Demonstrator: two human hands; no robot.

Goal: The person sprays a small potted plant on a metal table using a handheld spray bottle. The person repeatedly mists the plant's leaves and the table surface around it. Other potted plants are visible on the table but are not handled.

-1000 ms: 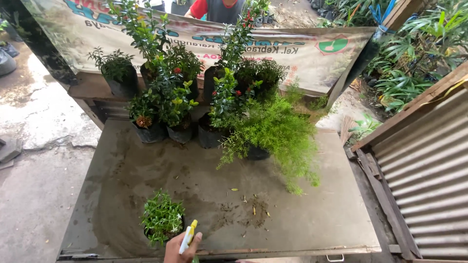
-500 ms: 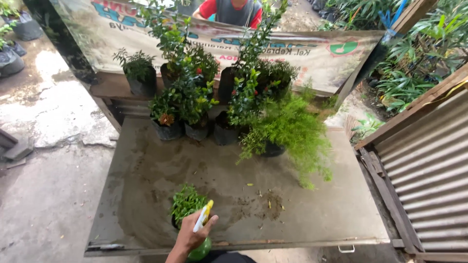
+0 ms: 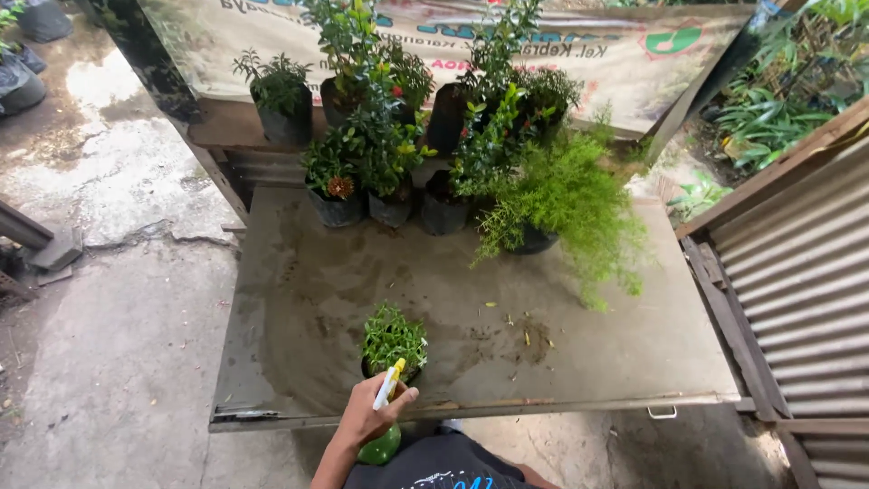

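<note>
My left hand (image 3: 369, 415) grips a green spray bottle (image 3: 381, 445) with a white and yellow nozzle (image 3: 389, 384). The hand is at the near edge of a worn metal table (image 3: 579, 344). The nozzle points at a small leafy plant in a black pot (image 3: 392, 337), which stands alone right in front of the hand. My right hand is out of sight.
Several potted plants in black bags (image 3: 389, 163) crowd the table's far side, with a feathery green one (image 3: 566, 195) spreading to the right. A printed banner (image 3: 588, 54) hangs behind them. Corrugated metal sheeting (image 3: 797, 299) stands on the right, and wet concrete floor (image 3: 109, 344) lies on the left.
My left hand has come further into view with the spray bottle, up to the small potted plant. The view has shifted so the table sits further right.
</note>
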